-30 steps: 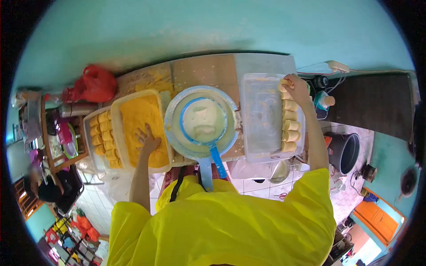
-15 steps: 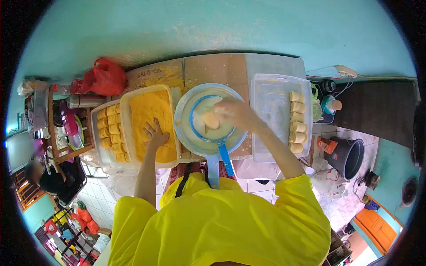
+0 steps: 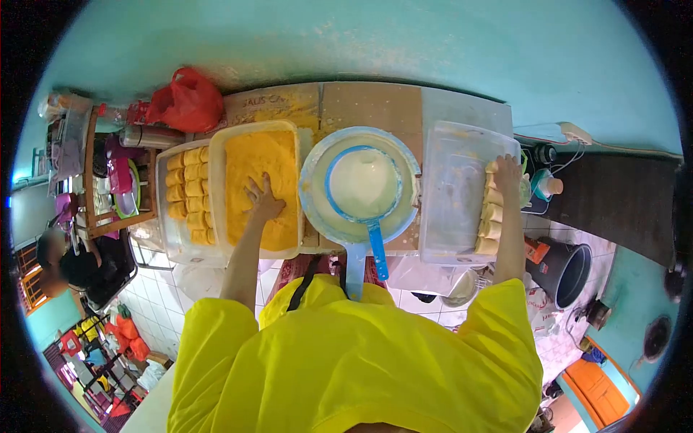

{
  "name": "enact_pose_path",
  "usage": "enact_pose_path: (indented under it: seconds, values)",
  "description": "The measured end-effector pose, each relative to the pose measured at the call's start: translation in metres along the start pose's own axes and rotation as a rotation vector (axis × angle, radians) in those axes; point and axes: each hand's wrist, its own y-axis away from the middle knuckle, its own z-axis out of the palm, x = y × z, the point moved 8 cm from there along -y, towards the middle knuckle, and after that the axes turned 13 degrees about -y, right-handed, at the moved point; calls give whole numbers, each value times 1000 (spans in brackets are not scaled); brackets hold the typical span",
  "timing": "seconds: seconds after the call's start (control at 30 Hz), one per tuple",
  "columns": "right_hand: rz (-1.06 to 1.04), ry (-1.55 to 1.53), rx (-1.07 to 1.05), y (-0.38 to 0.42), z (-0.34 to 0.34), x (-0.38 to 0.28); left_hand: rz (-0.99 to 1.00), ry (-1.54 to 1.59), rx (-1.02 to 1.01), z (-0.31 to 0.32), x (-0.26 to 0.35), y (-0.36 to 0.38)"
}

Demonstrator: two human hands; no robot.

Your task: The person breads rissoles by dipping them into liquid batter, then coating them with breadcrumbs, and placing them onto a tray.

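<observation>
My left hand (image 3: 267, 205) lies with fingers spread on the yellow-orange crumbs (image 3: 263, 155) inside a plastic tub (image 3: 297, 130). My right hand (image 3: 508, 173) reaches over the far end of a row of pale rolls (image 3: 491, 213), fingers apart and touching or very near the end roll. These rolls line the right side of a clear plastic tray (image 3: 455, 249). Between my hands stands a basin (image 3: 311, 209) of pale, milky batter. A blue-rimmed strainer (image 3: 377, 249) rests in it, with batter inside; whether a roll lies under the surface cannot be told.
Left of the crumbs, a second tub holds several crumb-coated rolls (image 3: 195, 191). A red plastic bag (image 3: 186, 101) and a metal flask (image 3: 151, 136) sit at the far left. A dark bucket (image 3: 567, 274) stands on the floor at right. Another person (image 3: 76, 267) is at far left.
My right hand has moved right from above the strainer to the pale rolls. The pale piece seen by that hand over the batter no longer shows. My left hand stays on the crumbs.
</observation>
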Motion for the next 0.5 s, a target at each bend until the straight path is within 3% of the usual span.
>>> enact_pose_path:
  seconds: [0.1,0.2,0.27,0.33,0.37,0.43,0.5]
  values:
    - [127,-57,-55,4,-57,-26,113,-60,186,8,-7,-32]
    - [113,-274,195,12,-124,-73,141,-31,511,-19,-11,-32]
    - [130,-648,170,18,-158,-119,281,344,514,-18,-37,-102]
    - [46,-910,131,23,-170,-174,369,508,489,-28,-45,-112]
    - [-48,-986,106,25,-174,-204,386,483,470,-56,-37,-87]
    - [-10,-1029,-79,31,-175,-268,349,397,486,-105,-23,-35]
    - [-67,-864,-200,33,-165,-319,234,276,550,-125,-19,8]
